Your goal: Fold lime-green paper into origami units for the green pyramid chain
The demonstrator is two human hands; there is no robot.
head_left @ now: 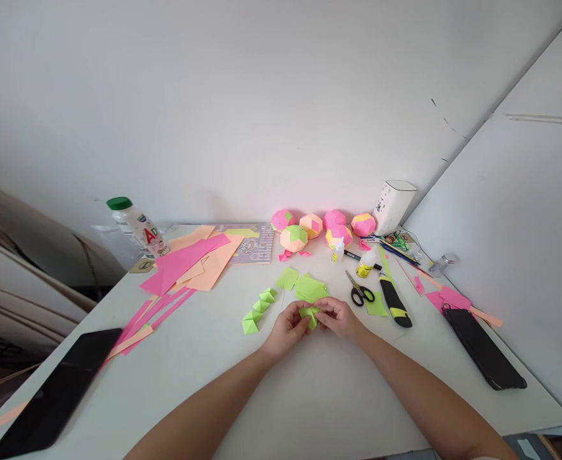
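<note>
Both my hands meet at the middle of the white table [309, 396] over a small folded green paper piece [310, 314]. My left hand [288, 326] pinches its left side and my right hand [338, 317] pinches its right side, fingers closed on it. Just beyond my hands lies a small stack of green paper squares [309, 287]. To the left of my hands sits a row of folded green paper units [259, 308].
Several pink-orange-green paper balls [319, 229] line the back wall. Scissors [360, 291], a glue bottle [367, 263] and a utility knife [396, 300] lie right of my hands. Pink and orange sheets [194, 262], a bottle [137, 227], a dark tablet [60, 390] left, a phone [484, 348] right.
</note>
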